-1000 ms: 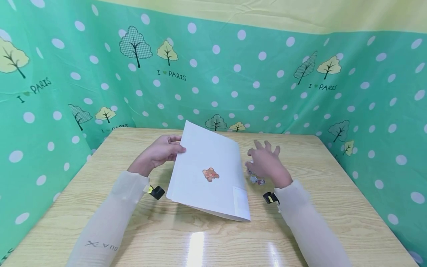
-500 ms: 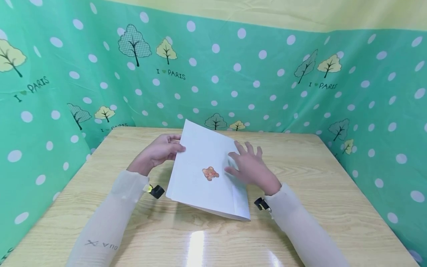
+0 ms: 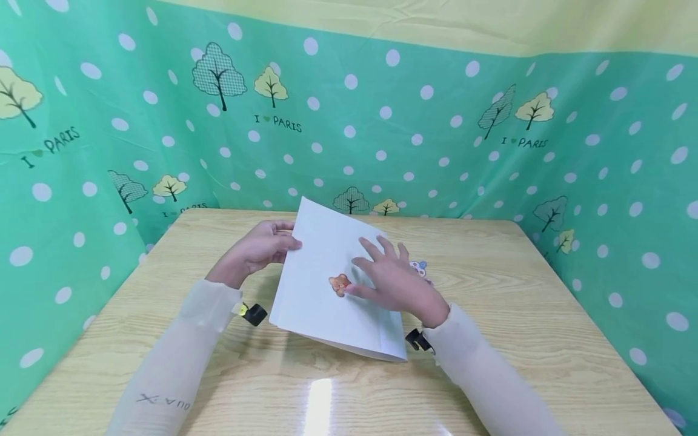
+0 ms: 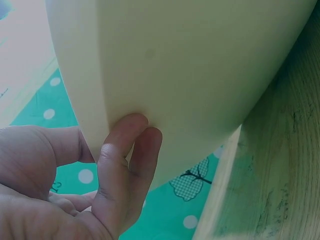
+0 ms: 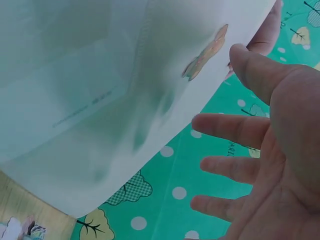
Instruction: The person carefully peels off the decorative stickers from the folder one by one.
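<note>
A white folder (image 3: 322, 266) stands tilted over the table, with a brown bear sticker (image 3: 337, 284) on its front. My left hand (image 3: 259, 249) pinches the folder's left edge, thumb in front. In the left wrist view, two fingertips (image 4: 150, 135) press against the folder's back. In front of the folder's right half is my right hand (image 3: 395, 280), its fingers spread and holding nothing. The thumb lies close to the bear sticker in the head view; in the right wrist view the fingers look apart from the surface. A clear pocket (image 5: 95, 95) shows on the folder's face.
Small cartoon stickers (image 3: 418, 267) lie on the wooden table (image 3: 480, 339) just right of the folder, partly hidden by my right hand. A green dotted cloth (image 3: 382, 121) hangs around the table's back and sides.
My right hand has moved left from over the small stickers to in front of the folder, near the bear sticker. The left hand and the folder have stayed nearly in place.
</note>
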`<move>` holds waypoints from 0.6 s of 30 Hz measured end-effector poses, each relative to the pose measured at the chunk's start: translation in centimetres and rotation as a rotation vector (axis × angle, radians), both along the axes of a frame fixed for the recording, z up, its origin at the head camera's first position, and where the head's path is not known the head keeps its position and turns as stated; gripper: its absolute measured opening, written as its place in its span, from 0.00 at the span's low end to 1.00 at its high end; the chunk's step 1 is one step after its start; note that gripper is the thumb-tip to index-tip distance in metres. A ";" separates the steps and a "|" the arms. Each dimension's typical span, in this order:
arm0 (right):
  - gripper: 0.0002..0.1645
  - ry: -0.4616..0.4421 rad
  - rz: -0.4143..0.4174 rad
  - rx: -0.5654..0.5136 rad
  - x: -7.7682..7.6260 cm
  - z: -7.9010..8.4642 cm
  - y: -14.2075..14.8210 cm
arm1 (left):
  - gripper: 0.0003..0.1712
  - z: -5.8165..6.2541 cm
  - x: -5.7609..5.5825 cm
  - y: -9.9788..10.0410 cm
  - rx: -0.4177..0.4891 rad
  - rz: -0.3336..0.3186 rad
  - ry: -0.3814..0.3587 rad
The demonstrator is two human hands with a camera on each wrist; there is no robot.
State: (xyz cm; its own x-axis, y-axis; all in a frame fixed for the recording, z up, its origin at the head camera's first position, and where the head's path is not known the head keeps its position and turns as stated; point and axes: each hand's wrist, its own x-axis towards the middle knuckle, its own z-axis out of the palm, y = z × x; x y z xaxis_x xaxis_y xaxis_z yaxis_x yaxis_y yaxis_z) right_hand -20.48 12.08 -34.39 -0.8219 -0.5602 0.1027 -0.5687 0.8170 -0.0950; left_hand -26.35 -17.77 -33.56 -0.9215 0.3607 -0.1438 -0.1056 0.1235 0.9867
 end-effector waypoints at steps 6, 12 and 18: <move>0.36 0.008 0.036 0.016 0.1 0.4 -0.8 | 0.32 -0.1 0.0 -0.1 -0.003 -0.001 0.009; 0.35 -0.025 0.066 0.024 0.2 0.9 -1.5 | 0.31 -0.2 -0.1 0.0 -0.002 0.002 0.007; 0.29 -0.027 0.084 0.044 -0.1 1.1 -1.9 | 0.31 -0.3 -0.2 -0.1 0.003 -0.005 0.012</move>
